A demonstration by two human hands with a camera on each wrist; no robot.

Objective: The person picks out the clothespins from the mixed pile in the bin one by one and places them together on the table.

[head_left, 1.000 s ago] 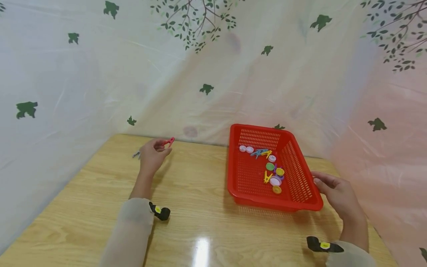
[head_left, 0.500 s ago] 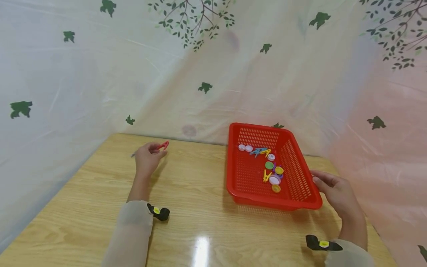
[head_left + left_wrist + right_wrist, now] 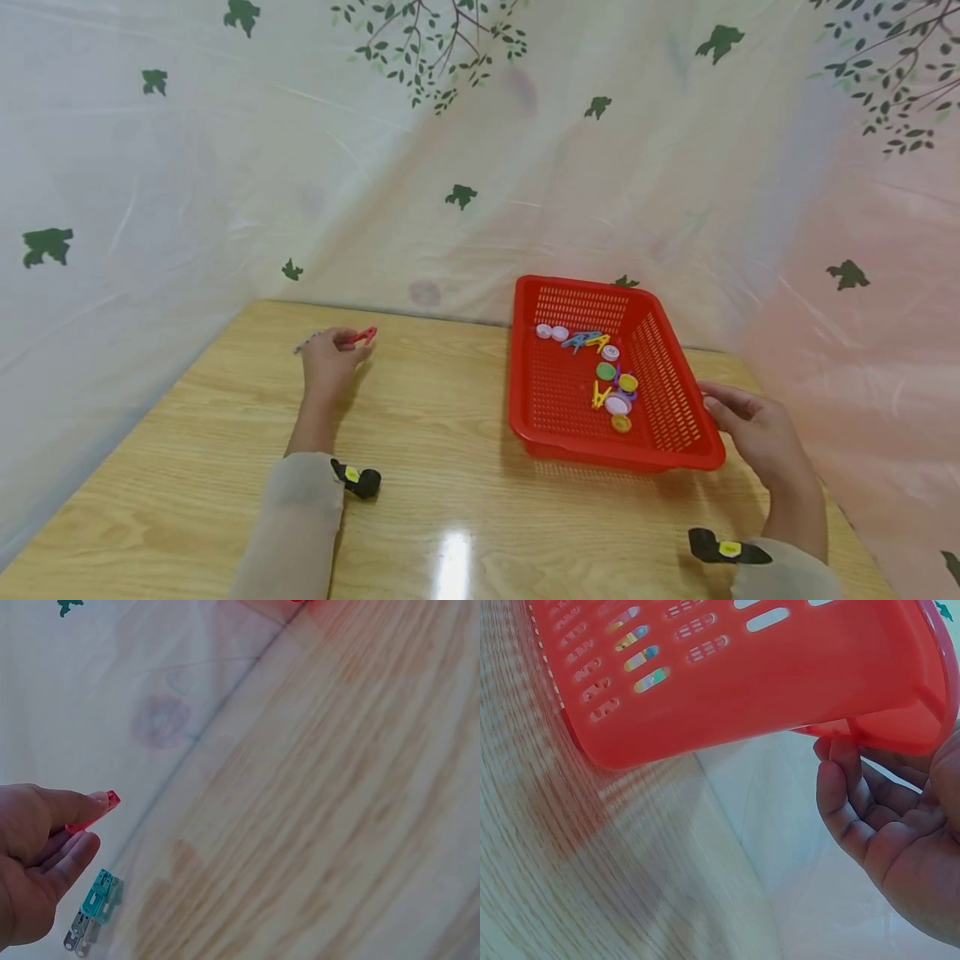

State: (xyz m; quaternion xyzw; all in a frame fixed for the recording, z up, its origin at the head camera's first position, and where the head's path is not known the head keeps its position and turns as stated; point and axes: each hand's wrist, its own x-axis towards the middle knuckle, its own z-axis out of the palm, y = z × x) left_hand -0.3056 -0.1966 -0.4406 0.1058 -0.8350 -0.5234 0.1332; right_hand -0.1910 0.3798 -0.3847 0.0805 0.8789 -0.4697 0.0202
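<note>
The left hand [image 3: 328, 360] dips near a teal clip [image 3: 97, 898], pinching a red clip [image 3: 367, 335] (still outside the basket [image 3: 611, 451] the right hand [image 3: 763, 435] grips).

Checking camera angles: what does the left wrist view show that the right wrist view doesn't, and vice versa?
Only left wrist: the left hand pinching a red clip, and a teal-and-gray item.
Only right wrist: the right hand holding the red basket.
Both: wooden table, pale cloth; the left view's red sliver is probably the basket.
</note>
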